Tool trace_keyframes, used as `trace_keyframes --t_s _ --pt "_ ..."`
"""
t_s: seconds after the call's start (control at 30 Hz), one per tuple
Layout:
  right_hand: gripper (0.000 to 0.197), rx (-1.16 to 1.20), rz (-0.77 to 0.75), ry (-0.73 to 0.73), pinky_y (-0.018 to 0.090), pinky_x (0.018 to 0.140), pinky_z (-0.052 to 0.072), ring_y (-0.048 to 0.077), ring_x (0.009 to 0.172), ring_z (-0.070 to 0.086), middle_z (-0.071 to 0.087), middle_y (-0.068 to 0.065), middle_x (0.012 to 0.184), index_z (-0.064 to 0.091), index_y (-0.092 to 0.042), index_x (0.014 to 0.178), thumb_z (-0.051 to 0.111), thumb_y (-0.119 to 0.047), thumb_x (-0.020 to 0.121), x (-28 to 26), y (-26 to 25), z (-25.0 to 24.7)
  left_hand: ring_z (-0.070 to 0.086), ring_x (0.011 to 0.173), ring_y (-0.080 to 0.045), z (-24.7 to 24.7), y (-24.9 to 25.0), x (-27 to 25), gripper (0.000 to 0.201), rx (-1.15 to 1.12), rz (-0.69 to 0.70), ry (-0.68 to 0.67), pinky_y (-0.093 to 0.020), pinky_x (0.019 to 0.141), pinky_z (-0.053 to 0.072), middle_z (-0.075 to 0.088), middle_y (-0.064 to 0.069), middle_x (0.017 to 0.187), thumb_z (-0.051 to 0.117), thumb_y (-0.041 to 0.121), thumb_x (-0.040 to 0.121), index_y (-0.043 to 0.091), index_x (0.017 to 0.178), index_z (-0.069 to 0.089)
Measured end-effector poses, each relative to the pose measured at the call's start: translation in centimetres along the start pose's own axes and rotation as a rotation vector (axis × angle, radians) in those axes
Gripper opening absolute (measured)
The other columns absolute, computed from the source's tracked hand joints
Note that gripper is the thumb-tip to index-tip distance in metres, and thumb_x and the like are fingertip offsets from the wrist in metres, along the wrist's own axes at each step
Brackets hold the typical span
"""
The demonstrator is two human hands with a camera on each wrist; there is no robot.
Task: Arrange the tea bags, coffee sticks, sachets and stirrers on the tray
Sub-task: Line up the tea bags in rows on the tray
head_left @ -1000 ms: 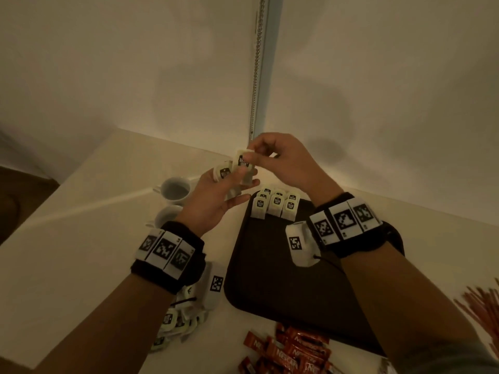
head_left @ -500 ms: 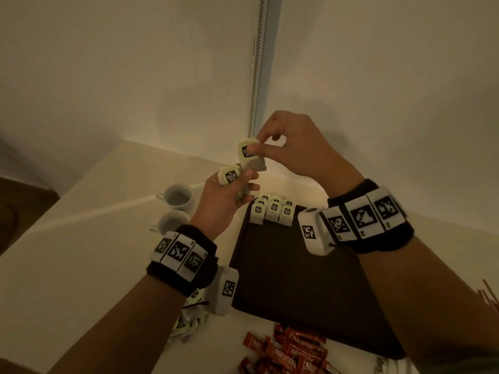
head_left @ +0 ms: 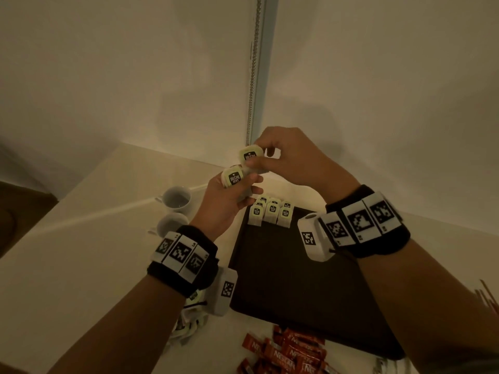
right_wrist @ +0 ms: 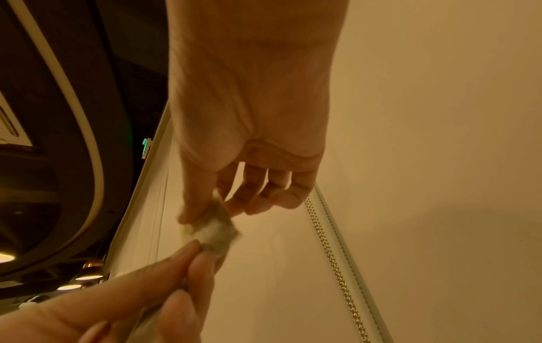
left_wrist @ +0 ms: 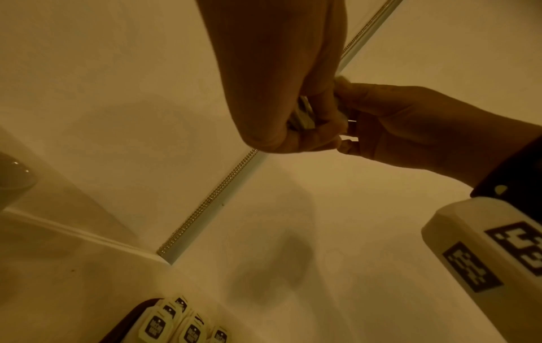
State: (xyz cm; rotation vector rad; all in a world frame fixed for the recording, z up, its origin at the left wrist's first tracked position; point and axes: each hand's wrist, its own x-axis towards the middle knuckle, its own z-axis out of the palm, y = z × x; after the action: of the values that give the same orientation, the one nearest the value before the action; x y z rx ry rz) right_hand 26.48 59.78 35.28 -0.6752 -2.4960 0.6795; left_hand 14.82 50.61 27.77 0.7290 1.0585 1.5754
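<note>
Both hands are raised above the far end of a dark tray [head_left: 297,279]. My left hand [head_left: 229,198] grips a pale tea bag [head_left: 233,178] between thumb and fingers. Just above it my right hand [head_left: 283,157] pinches a second tea bag [head_left: 249,155], which shows blurred in the right wrist view [right_wrist: 215,232]. Several tea bags [head_left: 271,211] stand in rows at the tray's far left corner, also seen low in the left wrist view [left_wrist: 176,322]. Red coffee sticks [head_left: 286,354] lie heaped on the table in front of the tray.
Two white cups [head_left: 175,209] stand left of the tray. More tea bags [head_left: 189,322] lie under my left wrist. Brown stirrers [head_left: 488,298] lie at the right edge. The wall, with a bead chain [head_left: 252,76], rises close behind the table.
Both hands have risen from just above the tray. The right hand has pulled its tea bag up and apart from the one in the left hand.
</note>
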Motion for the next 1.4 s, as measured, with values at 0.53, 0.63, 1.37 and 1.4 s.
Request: trace_keyframes --t_s 0.53,0.63,1.37,1.4 --pt "0.019 0.075 0.087 0.166 0.018 0.066 0.044 0.007 0.067 0.055 0.063 -0.007 0.076 0.071 -0.015 0.083 0.072 -0.033 0.079 -0.3 0.6 -0.5 0.066 0.066 -0.009 0.6 0.1 0.1 0.008 -0.156 -0.033 0.024 -0.017 0.051 0.047 0.071 0.005 0.076 0.054 0.014 0.092 0.019 0.091 0.061" --pt "0.014 0.077 0.102 0.177 0.014 0.066 0.043 0.003 0.067 0.053 0.062 -0.010 0.076 0.070 -0.015 0.083 0.072 -0.029 0.080 -0.5 1.1 -0.5 0.065 0.066 -0.009 0.6 0.0 0.2 0.008 -0.167 -0.034 0.031 -0.017 0.051 0.047 0.070 0.004 0.076 0.054 0.014 0.091 0.018 0.093 0.061" --pt "0.009 0.123 0.123 0.194 0.008 0.066 0.042 0.003 0.065 0.057 0.067 -0.007 0.076 0.074 -0.015 0.089 0.069 -0.020 0.083 -0.8 2.2 -0.1 0.065 0.062 -0.015 0.2 -0.8 0.2 0.018 0.029 -0.117 0.059 -0.021 0.045 0.044 0.069 0.001 0.080 0.056 0.030 0.092 0.021 0.107 0.060" --pt "0.010 0.111 0.167 0.189 0.006 0.066 0.041 0.000 0.065 0.056 0.066 -0.008 0.078 0.074 -0.015 0.091 0.068 -0.018 0.084 -1.2 2.9 0.0 0.063 0.059 -0.016 -0.2 -0.8 0.2 0.022 0.037 -0.128 0.083 -0.021 0.043 0.041 0.068 0.001 0.079 0.054 0.036 0.092 0.020 0.107 0.061"
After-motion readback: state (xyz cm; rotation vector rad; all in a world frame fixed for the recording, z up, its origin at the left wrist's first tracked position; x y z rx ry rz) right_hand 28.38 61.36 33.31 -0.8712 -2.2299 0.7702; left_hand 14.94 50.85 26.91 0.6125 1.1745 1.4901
